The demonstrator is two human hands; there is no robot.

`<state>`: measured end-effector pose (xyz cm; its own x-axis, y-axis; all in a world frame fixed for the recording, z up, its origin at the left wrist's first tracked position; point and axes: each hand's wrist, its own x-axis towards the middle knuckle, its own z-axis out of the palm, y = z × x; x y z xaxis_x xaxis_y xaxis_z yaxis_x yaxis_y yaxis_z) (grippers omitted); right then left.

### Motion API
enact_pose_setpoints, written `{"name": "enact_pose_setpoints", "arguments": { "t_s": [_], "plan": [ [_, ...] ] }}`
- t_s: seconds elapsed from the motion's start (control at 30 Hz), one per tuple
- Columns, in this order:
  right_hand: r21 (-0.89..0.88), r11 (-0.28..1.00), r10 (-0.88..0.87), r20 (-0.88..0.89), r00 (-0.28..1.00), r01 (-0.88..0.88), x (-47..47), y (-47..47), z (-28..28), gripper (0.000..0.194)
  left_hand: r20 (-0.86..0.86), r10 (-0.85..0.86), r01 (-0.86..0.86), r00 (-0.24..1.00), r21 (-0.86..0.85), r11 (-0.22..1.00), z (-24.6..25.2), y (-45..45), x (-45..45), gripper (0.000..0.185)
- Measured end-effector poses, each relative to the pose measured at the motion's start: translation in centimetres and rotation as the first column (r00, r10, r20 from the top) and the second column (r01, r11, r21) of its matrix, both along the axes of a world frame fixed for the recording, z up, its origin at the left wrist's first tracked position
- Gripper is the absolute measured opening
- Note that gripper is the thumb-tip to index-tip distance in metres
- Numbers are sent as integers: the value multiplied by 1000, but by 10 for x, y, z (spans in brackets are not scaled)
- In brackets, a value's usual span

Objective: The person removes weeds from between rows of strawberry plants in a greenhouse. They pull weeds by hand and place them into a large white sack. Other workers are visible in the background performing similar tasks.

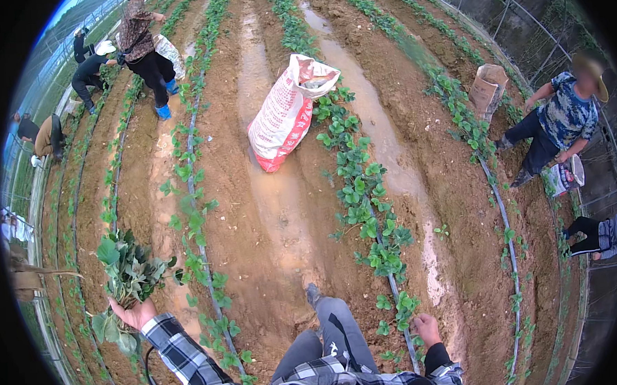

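Note:
My left hand (134, 313), at the lower left, is closed around a bunch of green leafy plants (131, 270) whose leaves stick out above and below it. My right hand (427, 329) hangs at the lower right beside a row of low leafy plants (406, 304); its fingers look curled, and whether anything is between them cannot be told. A white and red woven sack (279, 119), open at the top, stands on the muddy ground in front of me. Something pale lies inside its mouth.
Rows of plants with drip irrigation hoses (209, 279) run lengthwise. Watery furrows (283, 214) lie between them. Several people work at the left; a person (565, 109) at the right stands near a brown paper sack (488, 89) and a white printed bag (558, 179). Another person (607, 233) is beyond.

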<state>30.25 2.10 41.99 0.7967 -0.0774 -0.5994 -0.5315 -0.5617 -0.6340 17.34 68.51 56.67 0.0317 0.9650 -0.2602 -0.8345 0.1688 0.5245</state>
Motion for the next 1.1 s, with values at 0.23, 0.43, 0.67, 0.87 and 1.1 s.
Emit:
{"name": "enact_pose_setpoints", "arguments": {
  "t_s": [0.23,0.43,0.67,0.87,1.1],
  "plan": [
    [5,985,169,64,984,-170,119,75,-34,18,182,93,-86,979,-46,995,5,8,154,54],
    [-4,985,169,253,953,-174,213,133,-77,18,212,-460,475,862,-23,880,23,10,420,52],
    [-168,957,-212,150,966,236,142,39,-98,18,-56,-722,722,690,134,679,31,21,643,33],
    [-324,670,-695,43,718,668,74,-53,-69,14,-186,-781,801,596,218,558,43,58,649,25],
    [-78,810,-557,204,805,581,155,-3,-47,15,-192,-786,799,588,289,528,85,98,638,21]
  ]
}}
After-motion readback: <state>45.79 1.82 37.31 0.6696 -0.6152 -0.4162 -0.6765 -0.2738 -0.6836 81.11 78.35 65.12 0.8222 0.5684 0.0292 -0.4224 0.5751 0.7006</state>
